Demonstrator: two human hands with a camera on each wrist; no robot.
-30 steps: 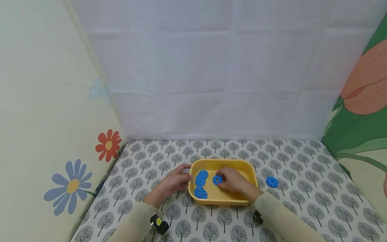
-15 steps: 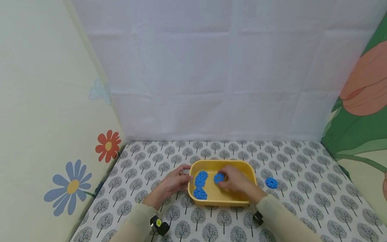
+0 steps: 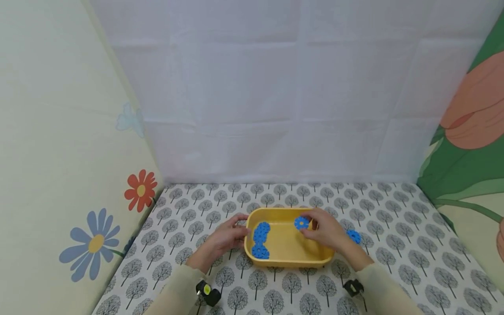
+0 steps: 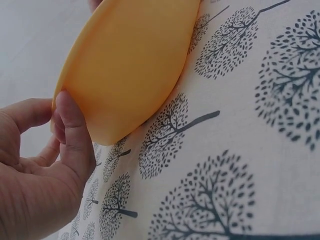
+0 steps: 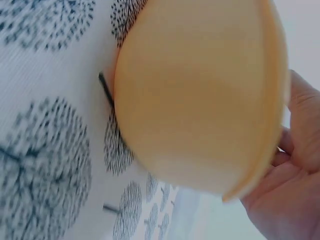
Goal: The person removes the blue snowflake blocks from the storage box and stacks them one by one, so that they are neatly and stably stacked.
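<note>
Right hand (image 3: 324, 228) and the blue snowflake disc (image 3: 298, 222) it pinches have shifted from mid-tray to the far right part of the yellow tray (image 3: 283, 248). Tree-print cloth (image 3: 257, 280) lies under everything; its weave probably gives some grip against sliding. Yellow tray sits flat on it: looks like smooth moulded plastic, light and fairly stiff, likely easy to nudge; best held at the rim. Left hand (image 3: 226, 238) does that, thumb and fingers clasping the left end. Right hand has thumb and fingers together on the disc's right edge, disc face toward the head camera, over the tray; height above the floor hard to judge. Group of discs (image 3: 260, 238) lies along the tray's left side, overlapping; single disc (image 3: 354, 236) rests on the cloth beyond the right wrist. Discs look thin, rigid, very light, perhaps slick, hardly fragile; notched edge should suit a fingertip pinch, leaving the face free.
</note>
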